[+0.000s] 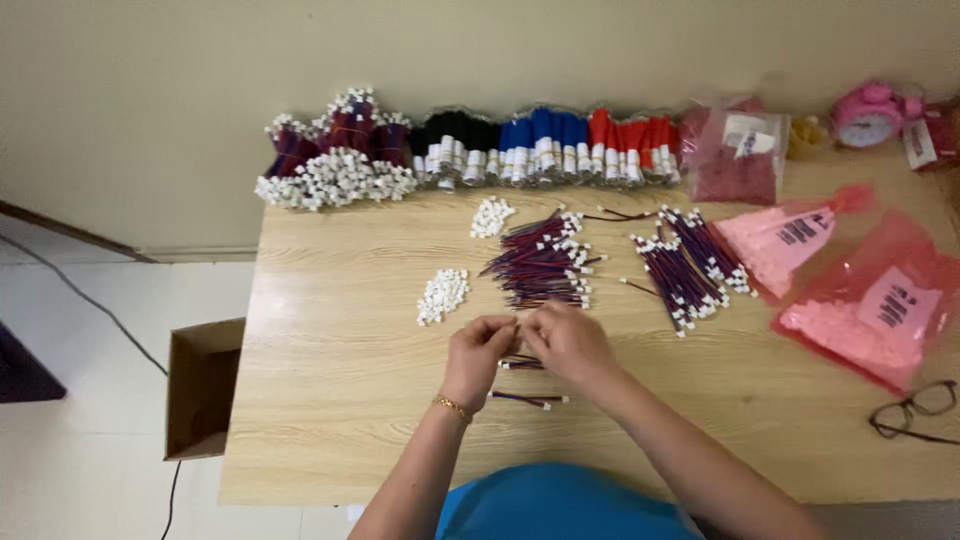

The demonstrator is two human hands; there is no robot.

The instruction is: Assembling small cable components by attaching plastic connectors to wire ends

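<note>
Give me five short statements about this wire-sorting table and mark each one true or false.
1. The left hand and the right hand meet over the table's middle. True.
2. A pair of glasses lies at the table's right edge. True.
3. The cardboard box stands on the table. False: it sits on the floor, left of the table.
4. The pink alarm clock is at the far left corner. False: it is at the far right.
5. A gold bracelet is on the left wrist. True.
</note>
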